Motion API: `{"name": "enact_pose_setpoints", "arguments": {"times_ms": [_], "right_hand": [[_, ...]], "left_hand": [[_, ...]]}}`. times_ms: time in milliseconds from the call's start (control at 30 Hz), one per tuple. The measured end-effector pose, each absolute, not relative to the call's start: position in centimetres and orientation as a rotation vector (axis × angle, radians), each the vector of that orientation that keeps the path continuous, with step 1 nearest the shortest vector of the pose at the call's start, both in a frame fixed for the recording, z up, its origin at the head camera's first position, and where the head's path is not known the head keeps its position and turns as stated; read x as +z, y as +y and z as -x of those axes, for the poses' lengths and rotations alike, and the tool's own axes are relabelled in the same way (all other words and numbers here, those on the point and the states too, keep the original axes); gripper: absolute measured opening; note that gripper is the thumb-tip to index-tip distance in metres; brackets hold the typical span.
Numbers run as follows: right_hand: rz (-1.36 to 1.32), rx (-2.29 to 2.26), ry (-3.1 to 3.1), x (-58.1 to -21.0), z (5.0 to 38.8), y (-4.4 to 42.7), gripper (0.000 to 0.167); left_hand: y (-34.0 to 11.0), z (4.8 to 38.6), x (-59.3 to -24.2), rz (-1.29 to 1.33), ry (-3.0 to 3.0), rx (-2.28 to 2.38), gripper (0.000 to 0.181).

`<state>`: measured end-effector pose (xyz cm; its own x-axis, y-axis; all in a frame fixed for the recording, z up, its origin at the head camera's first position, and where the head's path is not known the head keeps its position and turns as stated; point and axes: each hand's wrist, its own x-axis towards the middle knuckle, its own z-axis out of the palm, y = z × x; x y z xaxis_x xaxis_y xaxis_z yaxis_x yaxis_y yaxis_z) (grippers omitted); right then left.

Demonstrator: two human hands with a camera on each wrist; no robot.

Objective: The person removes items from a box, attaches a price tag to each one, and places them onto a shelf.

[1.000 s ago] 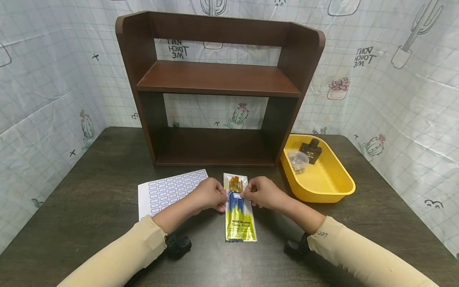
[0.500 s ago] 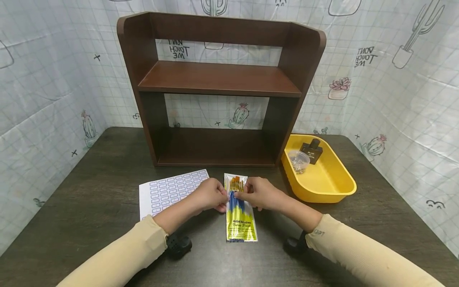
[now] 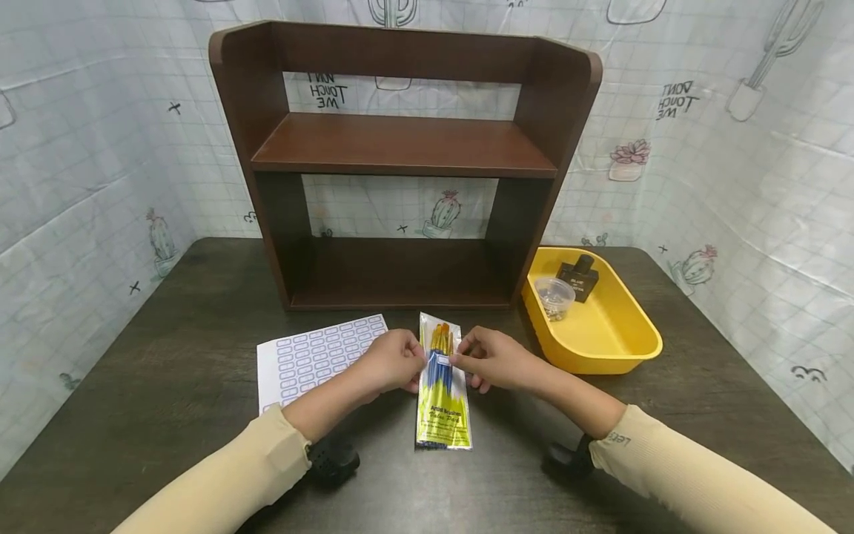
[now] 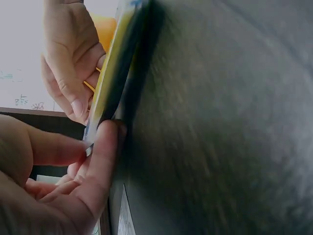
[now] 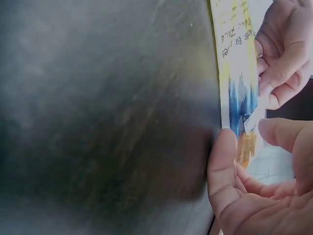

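We are holding the packet of artist brushes [image 3: 443,386] between both hands, above the dark table [image 3: 167,371], in front of the brown shelf [image 3: 403,144] and to the right of the label sheet [image 3: 313,356]. With the left hand [image 3: 394,360] we are pinching the packet's left edge between thumb and finger; with the right hand [image 3: 497,360] we are curling fingers round its right edge, the thumb lying at the end of a small blue-bordered label [image 3: 443,360]. Whether that thumb is pressing or only hovering, we cannot tell.

We are judging the step to be seating the label on the slick sleeve. We are working best by pulling the sleeve lightly taut, since the brushes are likely making ridges underneath and slack film is inviting wrinkles. We are wanting the left pinch steady so the packet is not twisting, and the index finger backing the thumb from below. Then we are smoothing from the label's middle towards its corners, flattening rather than dragging, because a sideways push is risking a crooked label or a lifted edge.
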<state>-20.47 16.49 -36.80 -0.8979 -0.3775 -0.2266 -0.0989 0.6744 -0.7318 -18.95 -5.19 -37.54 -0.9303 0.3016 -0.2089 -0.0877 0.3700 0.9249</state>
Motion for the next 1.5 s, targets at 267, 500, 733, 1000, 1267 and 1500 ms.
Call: {"name": "enact_pose_setpoints", "arguments": {"times_ms": [267,500,733,1000,1267,1500], "right_hand": [[0.443,-1.211,2.386,-36.5,19.8,17.4,0.043],[0.483,-1.393,2.178,-36.8,19.0,17.7,0.034],[0.303,-1.682,1.815,-37.1,18.2,17.5,0.046],[0.249,-1.790,1.784,-36.9,17.2,16.7,0.052],[0.240,-1.805,1.856,-37.0,16.8,16.3,0.053],[0.285,-1.839,1.889,-37.3,16.5,16.2,0.053]], "left_hand": [[-5.2,18.4,-37.4,-0.176,2.250,1.853,0.004],[-5.2,18.8,-37.0,-0.115,2.151,2.123,0.006],[-5.3,18.9,-36.6,-0.086,2.112,2.267,0.006],[-5.0,19.0,-36.7,-0.084,2.092,2.333,0.005],[-5.0,19.1,-36.7,-0.097,2.101,2.326,0.007],[-5.6,19.3,-36.5,-0.091,2.089,2.335,0.008]]}}
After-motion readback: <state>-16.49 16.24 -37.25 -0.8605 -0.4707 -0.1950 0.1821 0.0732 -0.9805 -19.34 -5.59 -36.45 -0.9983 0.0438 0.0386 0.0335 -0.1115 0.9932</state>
